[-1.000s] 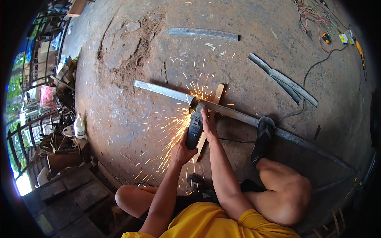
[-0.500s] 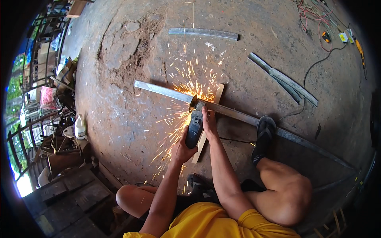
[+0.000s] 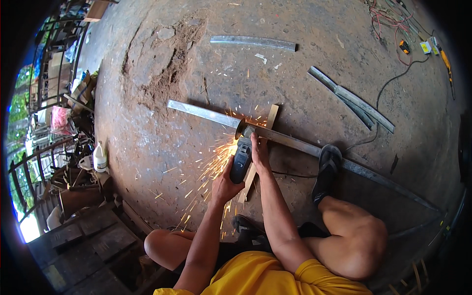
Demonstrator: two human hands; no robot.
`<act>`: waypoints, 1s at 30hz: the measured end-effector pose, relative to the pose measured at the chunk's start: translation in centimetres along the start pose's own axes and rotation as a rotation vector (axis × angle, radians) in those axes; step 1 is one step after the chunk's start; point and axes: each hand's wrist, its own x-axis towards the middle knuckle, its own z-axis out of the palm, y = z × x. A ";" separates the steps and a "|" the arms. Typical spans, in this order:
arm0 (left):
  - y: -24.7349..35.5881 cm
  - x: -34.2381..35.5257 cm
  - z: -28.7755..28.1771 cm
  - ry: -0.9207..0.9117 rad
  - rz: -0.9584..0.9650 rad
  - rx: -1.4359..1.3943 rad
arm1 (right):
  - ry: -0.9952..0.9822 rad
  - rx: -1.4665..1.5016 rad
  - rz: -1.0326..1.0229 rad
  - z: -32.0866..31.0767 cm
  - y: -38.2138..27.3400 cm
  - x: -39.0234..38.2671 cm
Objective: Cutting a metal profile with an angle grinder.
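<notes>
Nearest you, your knees are bent wide above the yellow shirt, and your right foot in a dark sandal (image 3: pixel 328 162) presses down on the long metal bar (image 3: pixel 295 143) that runs across the concrete floor (image 3: pixel 147 147). Your left hand (image 3: pixel 224 186) is wrapped tight around the rear of the dark angle grinder (image 3: pixel 241 156), fingers closed on its body. Your right hand (image 3: pixel 259 153) lies along the grinder's front, curled over the head just beside the disc. The disc meets the bar where it crosses a wooden slat (image 3: pixel 259 147) lying under it, and orange sparks (image 3: pixel 211 169) spray back toward your left knee. To your left a white plastic bottle (image 3: pixel 100 157) stands at the edge of the floor by a heap of clutter. Farther out lie a pair of metal strips (image 3: pixel 351 98) on the right and a single strip (image 3: pixel 253 42) beyond, with tangled cables (image 3: pixel 393 24) at the far right.
</notes>
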 end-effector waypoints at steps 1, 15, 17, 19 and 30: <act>-0.2 0.1 0.1 0.027 0.033 -0.012 | -0.001 0.001 0.000 0.0 -0.4 -0.1; 0.5 0.4 -0.4 -0.038 -0.061 0.004 | -0.024 -0.079 0.128 0.1 -0.7 0.3; 0.5 0.6 0.3 -0.044 -0.058 0.019 | 0.011 -0.079 0.060 -0.3 1.2 1.3; 0.2 0.5 0.3 0.030 0.007 0.036 | 0.027 -0.075 0.000 -0.1 1.3 1.3; 1.1 0.7 -0.6 -0.023 -0.052 0.043 | 0.014 -0.064 0.085 -0.2 0.8 1.3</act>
